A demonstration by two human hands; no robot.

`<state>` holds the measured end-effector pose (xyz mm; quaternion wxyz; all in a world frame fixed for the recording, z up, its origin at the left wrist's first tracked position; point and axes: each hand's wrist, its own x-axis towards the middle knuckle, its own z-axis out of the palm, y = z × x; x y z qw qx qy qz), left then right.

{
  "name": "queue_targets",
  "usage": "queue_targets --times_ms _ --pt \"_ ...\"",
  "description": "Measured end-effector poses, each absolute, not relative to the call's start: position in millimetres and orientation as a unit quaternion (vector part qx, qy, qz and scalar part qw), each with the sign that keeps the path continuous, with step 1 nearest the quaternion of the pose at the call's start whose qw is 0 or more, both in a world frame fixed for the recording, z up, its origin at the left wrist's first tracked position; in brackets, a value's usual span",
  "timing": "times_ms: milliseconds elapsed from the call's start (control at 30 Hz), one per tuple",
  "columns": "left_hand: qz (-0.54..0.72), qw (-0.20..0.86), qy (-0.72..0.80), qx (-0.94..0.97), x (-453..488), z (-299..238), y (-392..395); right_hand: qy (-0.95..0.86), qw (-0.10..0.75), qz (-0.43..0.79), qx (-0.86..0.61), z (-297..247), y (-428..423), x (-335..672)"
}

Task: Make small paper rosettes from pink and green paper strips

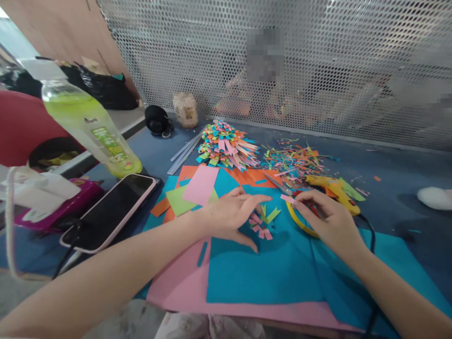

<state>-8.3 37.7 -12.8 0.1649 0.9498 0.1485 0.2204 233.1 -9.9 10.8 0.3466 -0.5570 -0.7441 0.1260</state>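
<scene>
My left hand (pixel 229 214) lies over the blue paper sheet (pixel 261 273) with fingers stretched out, its tips beside a small cluster of pink and green paper bits (pixel 263 223). My right hand (pixel 326 216) is pinched on a small pink paper strip (pixel 287 199), held just above the blue sheet. A yellow glue gun (pixel 334 188) lies right behind my right hand. A layered stack of coloured paper strips (pixel 226 146) sits further back on the table.
A phone (pixel 109 212) lies at the left beside a tilted green drink bottle (pixel 92 129). Coloured paper scraps (pixel 293 162), scissors (pixel 278 183), orange, green and pink sheets (pixel 201 186) and a pink sheet (pixel 183 287) cover the table. A perforated metal screen (pixel 318 61) stands behind.
</scene>
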Motion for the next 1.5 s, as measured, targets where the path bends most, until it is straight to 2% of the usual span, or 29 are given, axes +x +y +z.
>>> queue_targets --times_ms 200,333,500,667,767,933,1067,1333,1500 --pt "0.184 0.081 0.144 0.969 -4 -11 38 -0.718 0.364 0.141 -0.576 10 -6 235" --pt "0.181 0.09 0.154 0.967 -2 -9 39 -0.691 0.396 0.177 -0.578 8 -3 238" --pt "0.214 0.189 0.219 0.933 -2 -8 40 -0.666 0.407 0.227 -0.583 11 -3 236" --pt "0.243 0.292 0.351 0.856 -1 -8 41 -0.675 0.386 0.248 -0.578 13 -6 234" --pt "0.274 0.365 0.383 0.803 1 -9 41 -0.712 0.366 0.19 -0.569 13 -7 234" --pt "0.324 0.511 0.38 0.7 4 -14 41 -0.794 0.324 -0.021 -0.514 13 -10 237" --pt "0.367 0.617 0.377 0.586 7 -12 40 -0.835 0.279 -0.118 -0.459 11 -12 243" --pt "0.418 0.764 0.346 0.348 13 -6 38 -0.841 0.259 -0.129 -0.457 10 -13 244" --pt "0.396 0.768 0.327 0.383 14 -10 36 -0.839 0.272 -0.111 -0.458 12 -13 244"
